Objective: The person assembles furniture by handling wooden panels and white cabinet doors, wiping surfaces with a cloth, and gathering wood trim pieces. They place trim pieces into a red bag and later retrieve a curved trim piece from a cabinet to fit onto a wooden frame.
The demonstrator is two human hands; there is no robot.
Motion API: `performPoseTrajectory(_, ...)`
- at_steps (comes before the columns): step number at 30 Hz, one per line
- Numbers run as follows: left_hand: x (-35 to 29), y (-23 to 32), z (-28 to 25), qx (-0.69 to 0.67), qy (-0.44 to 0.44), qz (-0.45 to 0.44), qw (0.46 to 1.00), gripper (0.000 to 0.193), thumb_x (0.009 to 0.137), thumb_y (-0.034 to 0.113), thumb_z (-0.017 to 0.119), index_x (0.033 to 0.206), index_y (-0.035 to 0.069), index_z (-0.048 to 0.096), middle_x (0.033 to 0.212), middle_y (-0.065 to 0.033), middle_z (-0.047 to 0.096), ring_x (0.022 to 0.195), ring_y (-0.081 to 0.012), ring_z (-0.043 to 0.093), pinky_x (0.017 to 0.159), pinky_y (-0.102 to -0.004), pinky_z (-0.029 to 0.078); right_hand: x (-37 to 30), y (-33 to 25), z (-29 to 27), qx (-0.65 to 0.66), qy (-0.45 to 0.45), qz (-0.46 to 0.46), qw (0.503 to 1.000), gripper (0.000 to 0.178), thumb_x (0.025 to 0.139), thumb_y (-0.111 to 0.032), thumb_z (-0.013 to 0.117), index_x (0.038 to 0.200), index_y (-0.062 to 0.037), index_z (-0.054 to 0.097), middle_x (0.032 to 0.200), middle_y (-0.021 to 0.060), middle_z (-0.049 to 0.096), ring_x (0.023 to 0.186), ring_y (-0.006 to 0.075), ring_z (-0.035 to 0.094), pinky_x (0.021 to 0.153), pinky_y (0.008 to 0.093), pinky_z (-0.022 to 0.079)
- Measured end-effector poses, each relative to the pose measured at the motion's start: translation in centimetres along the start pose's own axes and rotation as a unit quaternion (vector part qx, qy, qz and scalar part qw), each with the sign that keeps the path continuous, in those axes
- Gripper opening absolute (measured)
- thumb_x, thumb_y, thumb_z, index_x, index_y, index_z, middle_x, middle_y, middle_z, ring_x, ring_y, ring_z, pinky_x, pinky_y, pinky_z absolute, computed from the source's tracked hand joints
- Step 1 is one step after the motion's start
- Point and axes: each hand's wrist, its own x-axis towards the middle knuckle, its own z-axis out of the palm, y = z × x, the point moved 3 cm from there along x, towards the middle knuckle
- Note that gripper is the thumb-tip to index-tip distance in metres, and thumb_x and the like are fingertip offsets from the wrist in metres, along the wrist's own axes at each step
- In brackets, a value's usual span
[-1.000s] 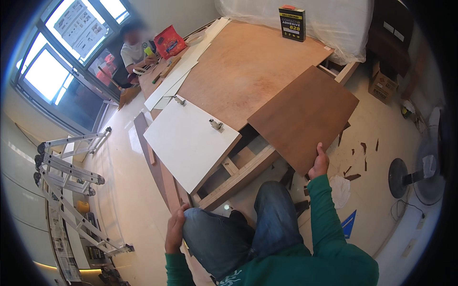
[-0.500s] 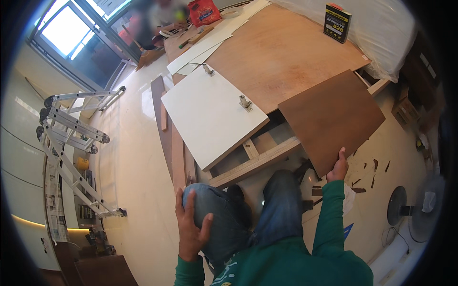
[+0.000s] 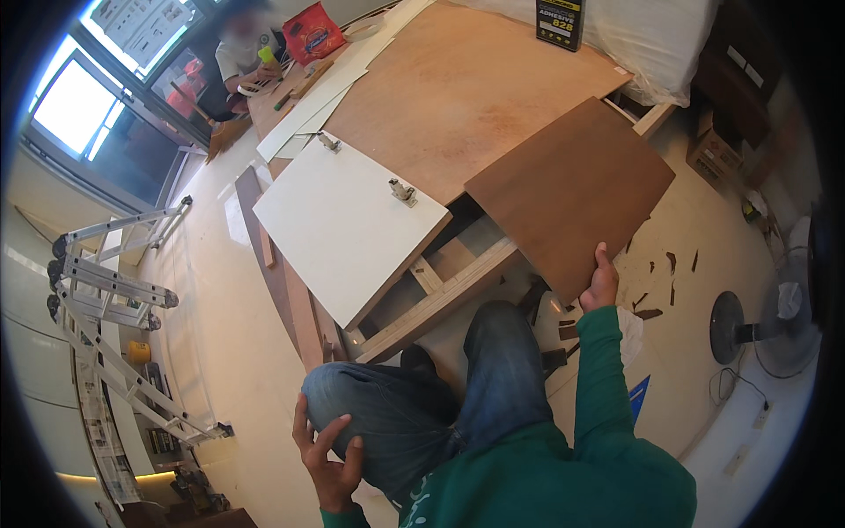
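Note:
My right hand (image 3: 601,280) grips the near corner of a brown wooden panel (image 3: 570,198), thumb on top and the other fingers hidden beneath. The panel's far part rests on a worktable topped with a plywood sheet (image 3: 431,97). To its left lies a white cabinet door (image 3: 348,233), with two metal hinges on its upper face; the nearer hinge (image 3: 402,192) stands close to the door's right corner. My left hand (image 3: 327,462) holds nothing. Its fingers are spread beside my left knee, the fingertips at the jeans.
An aluminium folding ladder (image 3: 114,290) stands at the left. A black adhesive tin (image 3: 560,25) sits on the plywood, and a red bag (image 3: 312,35) lies farther left near a person (image 3: 246,57). Brown scraps (image 3: 672,261) and a fan (image 3: 731,327) are on the floor at right.
The view has shifted, so the table and ladder appear farther left. My right hand keeps its grip on the brown panel. My left hand stays open by the knee.

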Motion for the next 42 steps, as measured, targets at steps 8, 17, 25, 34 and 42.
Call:
performPoseTrajectory(8, 4.4, 2.6, 0.4, -0.046, 0.081, -0.037, 0.995, 0.023, 0.088, -0.002, 0.070, 0.109, 0.003, 0.076, 0.111, -0.0184, 0.072, 0.109, -0.0292, 0.068, 0.088, -0.0387, 0.054, -0.7, -0.7, 0.1, 0.107, -0.077, 0.096, 0.987, 0.052, 0.101, -0.033, 0.069, 0.140, -0.0027, 0.054, 0.135, 0.0142, 0.063, 0.124, 0.0318, 0.060, 0.108, 0.0482, 0.049)
performPoseTrajectory(17, 15.3, 9.7, 21.0, -0.052, -0.300, 0.277, 0.911, 0.056, 0.089, 0.029, 0.078, 0.137, 0.006, 0.062, 0.136, -0.0215, 0.059, 0.130, -0.0397, 0.055, 0.109, -0.0491, 0.045, 2.8, -1.3, -0.2, 0.187, -0.131, 0.069, 0.971, 0.057, 0.092, -0.034, 0.075, 0.138, -0.0038, 0.057, 0.133, 0.0162, 0.064, 0.121, 0.0355, 0.062, 0.107, 0.0536, 0.049)
performPoseTrajectory(25, 18.6, 3.8, 31.2, 0.224, -0.308, 0.236, 0.894, 0.077, 0.084, 0.040, 0.082, 0.146, 0.010, 0.047, 0.136, -0.0193, 0.059, 0.132, -0.0374, 0.054, 0.108, -0.0556, 0.042, 3.3, -1.8, -0.1, 0.176, -0.160, 0.071, 0.969, 0.048, 0.089, -0.015, 0.068, 0.134, -0.0003, 0.058, 0.129, 0.0188, 0.066, 0.118, 0.0355, 0.065, 0.105, 0.0523, 0.052)
performPoseTrajectory(34, 18.6, 3.4, 31.5, 0.170, -0.260, 0.253, 0.916, 0.066, 0.081, 0.034, 0.083, 0.135, 0.010, 0.054, 0.130, -0.0142, 0.061, 0.128, -0.0349, 0.056, 0.105, -0.0556, 0.041, 0.5, -10.1, 9.4, 0.150, -0.208, 0.020, 0.966, 0.047, 0.101, -0.015, 0.061, 0.142, 0.0037, 0.048, 0.137, 0.0204, 0.061, 0.124, 0.0347, 0.062, 0.108, 0.0498, 0.052)
performPoseTrajectory(42, 19.0, 3.4, 31.8, 0.161, -0.287, 0.253, 0.910, 0.068, 0.080, 0.032, 0.084, 0.136, 0.009, 0.053, 0.134, -0.0167, 0.060, 0.128, -0.0387, 0.056, 0.104, -0.0591, 0.042, 0.9, -14.1, 24.2, 0.016, -0.180, -0.029, 0.983, 0.044, 0.094, -0.023, 0.068, 0.129, 0.0011, 0.058, 0.128, 0.0179, 0.064, 0.118, 0.0301, 0.064, 0.103, 0.0466, 0.053)
